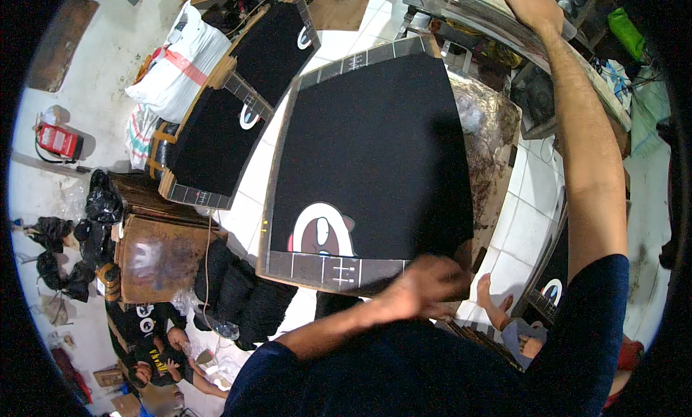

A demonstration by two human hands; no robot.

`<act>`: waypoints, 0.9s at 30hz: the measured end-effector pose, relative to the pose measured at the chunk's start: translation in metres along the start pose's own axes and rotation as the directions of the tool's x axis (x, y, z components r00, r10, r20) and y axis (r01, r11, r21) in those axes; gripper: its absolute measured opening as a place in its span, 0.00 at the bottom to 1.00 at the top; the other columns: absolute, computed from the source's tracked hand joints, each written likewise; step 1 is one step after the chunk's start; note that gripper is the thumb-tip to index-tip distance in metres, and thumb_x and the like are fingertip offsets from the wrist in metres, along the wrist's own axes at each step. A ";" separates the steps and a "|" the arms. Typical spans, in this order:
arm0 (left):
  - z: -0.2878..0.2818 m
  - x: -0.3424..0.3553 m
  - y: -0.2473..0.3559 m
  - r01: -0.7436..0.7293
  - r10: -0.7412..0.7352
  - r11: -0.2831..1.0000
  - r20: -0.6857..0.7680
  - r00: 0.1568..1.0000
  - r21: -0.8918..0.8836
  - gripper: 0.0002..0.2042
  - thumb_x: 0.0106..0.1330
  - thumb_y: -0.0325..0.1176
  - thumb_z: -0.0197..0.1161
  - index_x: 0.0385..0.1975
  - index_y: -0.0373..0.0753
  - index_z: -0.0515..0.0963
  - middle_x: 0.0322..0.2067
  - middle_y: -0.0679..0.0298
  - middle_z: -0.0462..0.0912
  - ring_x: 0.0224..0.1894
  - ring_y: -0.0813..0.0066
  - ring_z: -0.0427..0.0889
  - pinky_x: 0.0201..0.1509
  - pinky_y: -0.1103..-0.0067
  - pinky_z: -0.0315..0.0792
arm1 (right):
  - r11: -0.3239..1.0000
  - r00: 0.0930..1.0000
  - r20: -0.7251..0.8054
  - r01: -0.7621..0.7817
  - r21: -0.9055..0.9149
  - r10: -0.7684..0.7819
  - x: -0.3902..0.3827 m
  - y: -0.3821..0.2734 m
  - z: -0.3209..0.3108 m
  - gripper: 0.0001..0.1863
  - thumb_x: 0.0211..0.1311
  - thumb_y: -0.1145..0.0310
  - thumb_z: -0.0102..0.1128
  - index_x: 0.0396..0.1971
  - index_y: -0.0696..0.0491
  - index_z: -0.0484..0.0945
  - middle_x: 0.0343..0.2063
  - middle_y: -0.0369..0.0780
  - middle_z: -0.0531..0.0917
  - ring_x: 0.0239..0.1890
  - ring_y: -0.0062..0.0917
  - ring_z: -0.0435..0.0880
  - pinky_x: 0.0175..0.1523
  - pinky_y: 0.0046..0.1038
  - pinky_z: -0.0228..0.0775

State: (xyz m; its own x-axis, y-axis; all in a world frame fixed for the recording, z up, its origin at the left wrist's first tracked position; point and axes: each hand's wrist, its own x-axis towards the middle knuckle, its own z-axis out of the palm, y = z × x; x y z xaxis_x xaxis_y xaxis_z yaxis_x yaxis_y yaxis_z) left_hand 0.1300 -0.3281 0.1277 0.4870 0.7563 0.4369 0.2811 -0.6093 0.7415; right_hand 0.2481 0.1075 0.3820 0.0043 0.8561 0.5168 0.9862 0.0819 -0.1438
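In front of me lies a board with black fabric (375, 143) stretched over it. A white, brown and pink cartoon print (322, 231) sits at its near left. Along the near edge runs a dark see-through strip (317, 268) with white ruled marks; a similar strip (360, 60) lines the far edge. My left hand (432, 284), smeared by motion, is over the board's near right corner, and its fingers cannot be made out. My right hand (533, 10) reaches far right to the wooden bench (472, 17), its fingers curled round something greyish, partly cut off by the frame.
More boards with black fabric (216, 139) stand on the left beside a white sack (176, 60). Cardboard boxes (162, 255) and dark bundles (241, 291) lie nearer. A person (162, 356) sits at lower left; another person's foot (486, 291) shows at lower right. A red machine (59, 142) rests far left.
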 end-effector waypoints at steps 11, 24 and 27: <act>-0.194 -0.307 -0.157 0.974 -0.620 0.036 -0.769 -0.155 -0.225 0.32 0.78 0.56 0.52 0.31 0.25 0.81 0.24 0.49 0.82 0.30 0.56 0.79 0.39 0.61 0.71 | 0.999 0.999 -0.037 0.019 -0.035 -0.020 0.002 -0.004 0.008 0.48 0.49 0.19 0.57 0.45 0.52 0.89 0.41 0.52 0.89 0.46 0.44 0.89 0.54 0.42 0.79; -0.187 -0.259 -0.204 0.819 -0.822 0.428 -0.541 0.177 -0.383 0.21 0.78 0.38 0.58 0.21 0.31 0.76 0.17 0.76 0.65 0.23 0.85 0.59 0.25 0.76 0.55 | 0.995 0.997 -0.072 -0.031 -0.098 0.024 -0.017 -0.012 0.012 0.47 0.48 0.19 0.59 0.48 0.50 0.88 0.42 0.54 0.88 0.48 0.47 0.88 0.56 0.44 0.79; -0.191 -0.261 -0.191 0.916 -0.855 0.378 -0.431 0.290 -0.134 0.20 0.66 0.46 0.72 0.33 0.31 0.78 0.22 0.66 0.77 0.25 0.71 0.75 0.31 0.71 0.69 | 0.996 0.998 -0.061 -0.026 -0.081 0.021 -0.017 -0.011 0.017 0.46 0.49 0.20 0.59 0.47 0.50 0.89 0.40 0.54 0.89 0.47 0.46 0.89 0.54 0.43 0.79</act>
State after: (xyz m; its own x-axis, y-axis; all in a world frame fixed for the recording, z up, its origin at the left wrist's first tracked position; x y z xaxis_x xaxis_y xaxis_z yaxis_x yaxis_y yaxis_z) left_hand -0.2091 -0.3640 -0.0304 -0.4553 0.8426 -0.2875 0.4418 0.4942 0.7487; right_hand 0.2342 0.1006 0.3606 0.0353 0.8249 0.5642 0.9959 0.0179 -0.0885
